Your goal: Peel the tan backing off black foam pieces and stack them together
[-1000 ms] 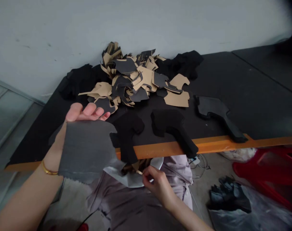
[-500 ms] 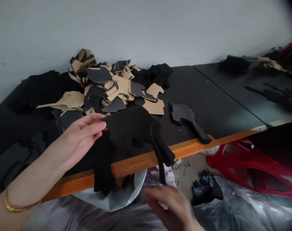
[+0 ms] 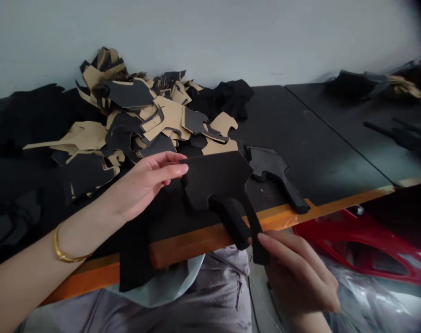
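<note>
My left hand (image 3: 158, 178) pinches the upper left corner of a thin black foam cut-out (image 3: 219, 178) with a wide body and a narrow tail. At the tail's lower end, my right hand (image 3: 297, 268) grips it between thumb and fingers. The sheet is stretched between both hands above the table's front edge. Beneath it lies a thicker black piece, whose handle-like part (image 3: 231, 219) juts over the edge; the sheet hides the rest. To the right, a similar black piece (image 3: 271, 171) rests on the table. Under my left forearm, a black flap (image 3: 136, 263) hangs over the edge.
A heap of black-and-tan cut pieces (image 3: 169, 115) covers the table's left and back, against the wall. Orange tape (image 3: 193, 240) lines the front edge. A white bag (image 3: 162, 291) sits below it. On the floor at right are a red plastic part (image 3: 352, 245) and clear plastic film (image 3: 377, 305).
My right hand has risen to the right and taken hold of the cut-out's tail. My left hand has moved right with the sheet, shifting it over the thicker piece. The view has shifted slightly.
</note>
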Available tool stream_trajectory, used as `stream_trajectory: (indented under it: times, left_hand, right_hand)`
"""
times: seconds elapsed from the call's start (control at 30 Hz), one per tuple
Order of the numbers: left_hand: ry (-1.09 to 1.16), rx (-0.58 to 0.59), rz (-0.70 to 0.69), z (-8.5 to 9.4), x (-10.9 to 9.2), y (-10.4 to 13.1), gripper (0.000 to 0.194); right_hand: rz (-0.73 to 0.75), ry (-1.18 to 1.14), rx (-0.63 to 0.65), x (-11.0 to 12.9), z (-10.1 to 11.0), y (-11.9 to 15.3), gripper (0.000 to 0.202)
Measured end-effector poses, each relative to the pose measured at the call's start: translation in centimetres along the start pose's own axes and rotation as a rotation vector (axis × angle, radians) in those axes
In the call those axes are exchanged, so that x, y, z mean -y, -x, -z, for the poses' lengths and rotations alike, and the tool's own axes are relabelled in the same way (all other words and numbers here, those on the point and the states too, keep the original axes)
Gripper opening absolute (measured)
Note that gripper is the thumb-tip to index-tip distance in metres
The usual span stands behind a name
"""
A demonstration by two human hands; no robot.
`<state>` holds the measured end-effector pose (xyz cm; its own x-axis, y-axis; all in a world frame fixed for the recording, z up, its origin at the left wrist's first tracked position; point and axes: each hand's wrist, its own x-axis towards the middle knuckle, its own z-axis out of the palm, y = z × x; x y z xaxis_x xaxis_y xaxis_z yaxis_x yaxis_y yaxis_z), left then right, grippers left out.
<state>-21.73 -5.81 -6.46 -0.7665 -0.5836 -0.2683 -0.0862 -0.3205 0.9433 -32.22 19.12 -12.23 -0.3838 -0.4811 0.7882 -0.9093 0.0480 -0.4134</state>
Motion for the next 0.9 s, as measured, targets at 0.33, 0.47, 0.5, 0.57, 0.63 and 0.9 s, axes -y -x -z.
stream_trajectory:
  times: [0.33,0.47,0.5,0.57,0.63,0.9]
  left_hand:
    - [-0.296,0.028,-0.069,1.2,2.3,-2.0,0.036]
    - [-0.378,0.049,-0.068,1.5,2.7,-2.5,0.033]
    - [-0.393,0.059,-0.077,1.6,2.8,-2.6,0.033]
    - [-0.407,0.073,-0.101,1.7,2.8,-2.8,0.033]
    - [-0.408,0.075,-0.114,1.8,2.8,-2.8,0.033]
    - [-0.406,0.105,-0.141,1.7,3.0,-2.9,0.029]
  right_hand:
    - [-0.236,-0.183,0.061,-1.7,-2.3,1.4,0.034]
    - [-0.278,-0.178,0.059,-1.8,-2.8,1.8,0.03]
    - [-0.305,-0.178,0.046,-1.9,-2.8,2.0,0.029]
    - [-0.356,-0.195,0.026,-2.0,-2.9,2.1,0.028]
    - [-0.374,-0.206,0.017,-2.0,-2.9,2.3,0.028]
    - [-0.415,-0.131,-0.052,-2.0,-3.4,2.5,0.013]
